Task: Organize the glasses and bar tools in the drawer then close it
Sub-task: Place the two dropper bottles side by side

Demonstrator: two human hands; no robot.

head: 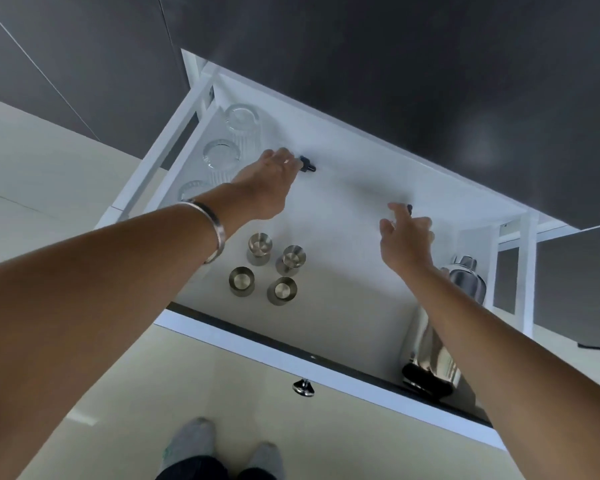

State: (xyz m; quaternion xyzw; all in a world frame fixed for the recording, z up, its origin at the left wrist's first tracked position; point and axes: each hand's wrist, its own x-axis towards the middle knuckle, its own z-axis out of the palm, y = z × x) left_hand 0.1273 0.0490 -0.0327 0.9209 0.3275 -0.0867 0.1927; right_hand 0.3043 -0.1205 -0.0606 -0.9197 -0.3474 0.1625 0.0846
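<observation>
Open drawer [329, 216] across the centre of the frame, white floor largely bare. Left hand [267, 183] at upper centre, fingertips pinched on a small dark tool [307, 164]; kind of tool too small to tell. Right hand [404, 237] at centre right, fingers loosely curled, index tip at a second dark object [409, 209] mostly hidden behind it; actual grip not discernible.

Three ribbed clear glasses [222, 157] in a row along the drawer's left wall, upper left of centre. Four small steel cups [269, 271] clustered at lower centre, close but apart. Two polished shakers [465, 278] against the right wall, the nearer one at lower right beside the front panel.

Handling, as judged: glasses fragile and smooth, best taken around the ribbed wall low down, never knocked together; steel cups light, rigid, prone to tipping or sliding; shakers heavier, slippery, best gripped around the body; dark tool light and stiff, a fingertip pinch sufficient.

Clearance: ample bare floor mid-drawer for regrouping; dark cabinet front overhanging the back edge, side rails close at left and right. Chrome knob [303, 388] at lower centre for closing.
</observation>
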